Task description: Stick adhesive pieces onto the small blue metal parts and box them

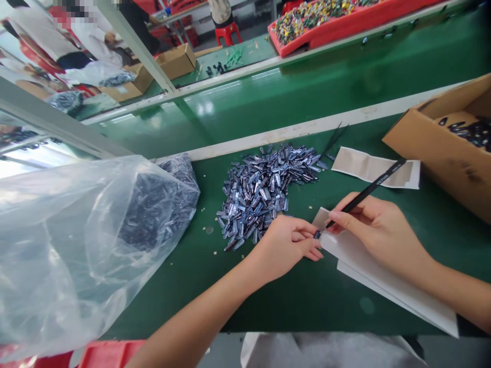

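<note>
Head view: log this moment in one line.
left hand: dark piece; right hand: black tool, tip near piece; clip pile: on table

You have two hands in view: one left hand [286, 243] and one right hand [378, 222]. Count one slim black tool [368, 191], one small dark piece [317, 234] in your fingers, and one central pile of glossy pieces [261, 191], too many to number. You also have one large plastic bag [88, 245] at left, three cardboard boxes [441, 158], one at right and two upper left, and one red stool [227, 33] at top.
</note>
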A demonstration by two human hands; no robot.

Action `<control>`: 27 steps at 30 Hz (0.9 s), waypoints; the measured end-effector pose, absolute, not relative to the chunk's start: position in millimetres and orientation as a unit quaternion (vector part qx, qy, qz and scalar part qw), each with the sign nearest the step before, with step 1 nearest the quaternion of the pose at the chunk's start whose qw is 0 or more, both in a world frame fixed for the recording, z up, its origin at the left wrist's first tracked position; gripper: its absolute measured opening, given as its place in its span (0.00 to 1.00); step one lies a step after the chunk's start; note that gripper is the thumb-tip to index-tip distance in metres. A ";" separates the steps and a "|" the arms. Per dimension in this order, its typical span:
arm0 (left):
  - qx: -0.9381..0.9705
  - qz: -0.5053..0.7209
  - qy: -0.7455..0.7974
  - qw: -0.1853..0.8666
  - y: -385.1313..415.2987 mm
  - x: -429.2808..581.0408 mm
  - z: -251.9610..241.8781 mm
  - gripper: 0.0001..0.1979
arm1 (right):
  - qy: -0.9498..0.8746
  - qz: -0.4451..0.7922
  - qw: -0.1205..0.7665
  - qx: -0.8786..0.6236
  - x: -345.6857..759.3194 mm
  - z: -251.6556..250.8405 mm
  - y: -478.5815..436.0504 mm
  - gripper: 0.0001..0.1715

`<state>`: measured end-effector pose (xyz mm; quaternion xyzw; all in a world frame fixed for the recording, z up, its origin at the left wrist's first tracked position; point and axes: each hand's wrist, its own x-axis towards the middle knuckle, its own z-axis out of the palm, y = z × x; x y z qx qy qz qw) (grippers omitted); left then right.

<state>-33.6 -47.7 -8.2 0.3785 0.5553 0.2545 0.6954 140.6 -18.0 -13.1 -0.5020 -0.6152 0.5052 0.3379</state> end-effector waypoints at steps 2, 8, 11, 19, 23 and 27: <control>0.359 0.267 0.545 0.709 -49.2 -31.9 -9.6 0.05 | -0.620 0.507 0.336 -0.496 139.0 -12.7 -19.2 0.10; 0.358 0.268 0.543 0.711 -49.5 -31.3 -10.6 0.04 | -0.630 0.495 0.333 -0.497 139.3 -13.8 -22.1 0.09; 0.360 0.263 0.545 0.711 -49.5 -31.8 -9.6 0.05 | -0.640 0.486 0.333 -0.493 139.9 -14.3 -23.1 0.09; 0.363 0.256 0.543 0.713 -49.5 -31.2 -8.5 0.05 | -0.659 0.455 0.340 -0.492 136.9 -16.2 -24.5 0.07; 0.335 0.265 0.530 0.733 -49.7 -32.3 -6.3 0.07 | -0.693 0.402 0.351 -0.485 138.5 -17.0 -28.3 0.05; 0.296 0.291 0.500 0.760 -50.1 -35.0 -2.0 0.08 | -0.747 0.331 0.400 -0.416 140.6 -18.1 -36.3 0.06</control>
